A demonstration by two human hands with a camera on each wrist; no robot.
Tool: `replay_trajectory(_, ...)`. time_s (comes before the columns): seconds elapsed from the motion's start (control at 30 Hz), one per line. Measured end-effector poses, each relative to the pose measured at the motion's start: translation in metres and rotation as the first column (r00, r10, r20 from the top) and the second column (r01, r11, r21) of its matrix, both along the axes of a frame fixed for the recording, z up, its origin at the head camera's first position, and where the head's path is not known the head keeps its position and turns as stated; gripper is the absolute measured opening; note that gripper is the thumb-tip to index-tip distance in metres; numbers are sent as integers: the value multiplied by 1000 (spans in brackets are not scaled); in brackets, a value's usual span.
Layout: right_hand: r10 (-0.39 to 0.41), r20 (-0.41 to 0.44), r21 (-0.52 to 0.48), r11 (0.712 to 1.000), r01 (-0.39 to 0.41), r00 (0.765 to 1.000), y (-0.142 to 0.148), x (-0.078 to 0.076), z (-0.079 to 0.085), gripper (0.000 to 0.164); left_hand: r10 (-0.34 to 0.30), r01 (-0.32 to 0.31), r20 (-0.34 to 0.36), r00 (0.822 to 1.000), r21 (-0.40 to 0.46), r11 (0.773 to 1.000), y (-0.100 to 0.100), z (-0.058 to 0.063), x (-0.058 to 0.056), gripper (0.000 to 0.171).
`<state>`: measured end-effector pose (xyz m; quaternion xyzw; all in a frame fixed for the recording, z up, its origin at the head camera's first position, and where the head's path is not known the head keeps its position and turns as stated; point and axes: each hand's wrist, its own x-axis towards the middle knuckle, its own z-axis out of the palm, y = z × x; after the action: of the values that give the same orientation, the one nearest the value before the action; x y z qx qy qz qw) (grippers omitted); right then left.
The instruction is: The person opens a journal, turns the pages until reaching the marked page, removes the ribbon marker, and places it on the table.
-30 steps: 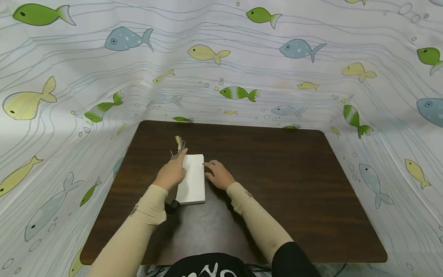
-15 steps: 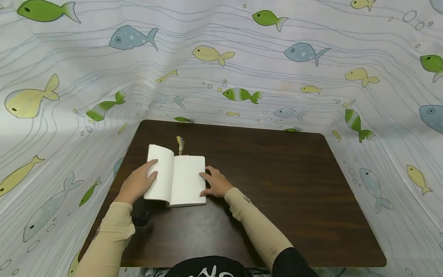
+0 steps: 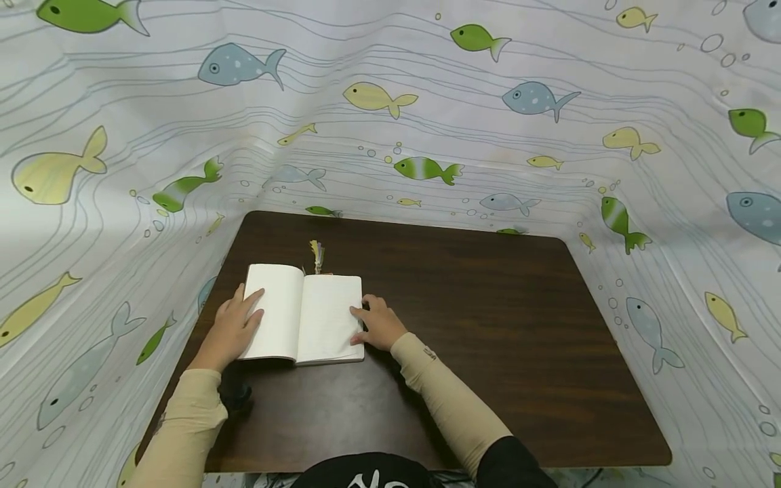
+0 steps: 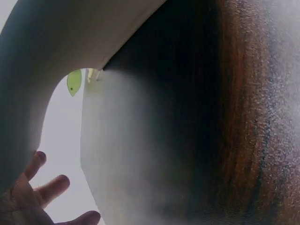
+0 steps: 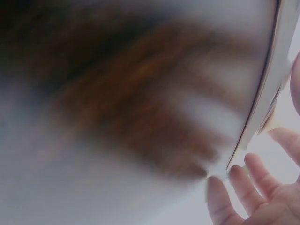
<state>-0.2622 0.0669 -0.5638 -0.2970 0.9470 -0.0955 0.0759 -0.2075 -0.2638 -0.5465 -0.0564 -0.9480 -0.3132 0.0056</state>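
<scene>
A notebook (image 3: 329, 315) lies spread wide on the brown table, its pages looking blank white. My left hand (image 3: 227, 332) rests on the outer edge of the left page, fingers spread. At the opposite edge, my right hand (image 3: 383, 324) touches the right page with thumb and index finger, while its other fingers lie beside the book. In the left wrist view the fingers (image 4: 52, 188) are apart, near the curved pale underside of the book. The right wrist view shows extended fingers (image 5: 246, 190) along the notebook's edge (image 5: 261, 89).
A tassel bookmark (image 3: 316, 256) in yellow and grey sticks out past the notebook's top. The dark wooden table (image 3: 488, 339) extends to the right. A white fish-print curtain (image 3: 421, 102) surrounds its back and sides. A black wrist device (image 3: 234, 394) hangs under the left wrist.
The notebook has gone from one visible white page block to opened out flat. My left hand swung left with the turned side and lowered it. My right hand shifted slightly down along the right edge.
</scene>
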Motion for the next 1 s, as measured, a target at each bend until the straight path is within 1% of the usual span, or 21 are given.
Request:
replay_trajectory(0.1, 28, -91, 17, 1000, -26, 996, -2, -1, -1, 75, 4, -4, -8, 1000, 3, 1000, 0, 1, 0, 54)
replay_trajectory(0.2, 69, -187, 26, 998, -65, 980, -4, -2, -3, 68, 9, -9, -3, 1000, 5, 1000, 0, 2, 0, 55)
replay_trajectory(0.27, 84, -219, 2, 996, -86, 972, -5, -2, -2, 65, 9, -9, 7, 1000, 9, 1000, -1, 3, 0, 55)
replay_trajectory(0.33, 87, -199, -42, 994, -98, 976, -6, -1, -1, 65, 10, -10, 19, 1000, 17, 1000, -1, 3, 0, 55)
replay_trajectory(0.43, 64, -79, -144, 987, -75, 995, -10, 0, 1, 68, 10, -11, 34, 999, 32, 999, -2, 3, 2, 56)
replay_trajectory(0.5, 36, -1, -229, 973, -35, 999, -14, -1, 4, 66, 11, -12, 34, 999, 39, 999, -2, 3, 2, 56)
replay_trajectory(0.53, 25, 27, -278, 960, -17, 999, -17, -1, 5, 65, 12, -13, 35, 999, 43, 999, -2, 3, 2, 56)
replay_trajectory(0.57, 14, 54, -342, 940, 5, 998, -20, 0, 8, 64, 12, -13, 29, 1000, 44, 999, -2, 4, 1, 55)
replay_trajectory(0.6, 7, 80, -420, 907, 27, 997, -24, 0, 10, 62, 9, -11, 25, 1000, 48, 999, -1, 5, 1, 55)
replay_trajectory(0.67, 0, 141, -563, 823, 80, 990, -32, 2, 17, 63, 8, -9, 19, 1000, 65, 998, 0, 7, 0, 55)
replay_trajectory(0.73, 31, 229, -680, 720, 138, 973, -42, 6, 23, 67, 6, -8, 18, 1000, 92, 996, 1, 8, 0, 55)
replay_trajectory(0.77, 63, 282, -726, 666, 170, 957, -47, 8, 26, 68, 6, -7, 17, 1000, 107, 994, 1, 9, -1, 55)
replay_trajectory(0.8, 100, 328, -755, 626, 197, 939, -53, 10, 28, 68, 4, -6, 15, 1000, 127, 992, 2, 10, -1, 55)
replay_trajectory(0.83, 144, 362, -773, 599, 210, 921, -58, 12, 28, 66, 4, -6, 13, 1000, 148, 989, 2, 11, -2, 55)
replay_trajectory(0.87, 187, 384, -778, 594, 207, 904, -63, 15, 28, 64, -1, 0, 4, 1000, 173, 985, 3, 11, -3, 55)
replay_trajectory(0.9, 227, 395, -776, 600, 192, 890, -68, 17, 28, 61, -5, 5, 2, 1000, 198, 980, 3, 12, -3, 55)
replay_trajectory(0.93, 262, 394, -771, 616, 162, 881, -73, 19, 27, 58, -13, 13, 1, 1000, 221, 975, 3, 13, -4, 56)
replay_trajectory(0.97, 285, 385, -756, 643, 123, 878, -77, 21, 27, 54, -24, 21, 8, 1000, 250, 968, 3, 14, -4, 57)
replay_trajectory(1.0, 297, 362, -733, 677, 73, 883, -81, 23, 26, 52, -36, 30, 15, 999, 281, 959, 3, 15, -4, 58)
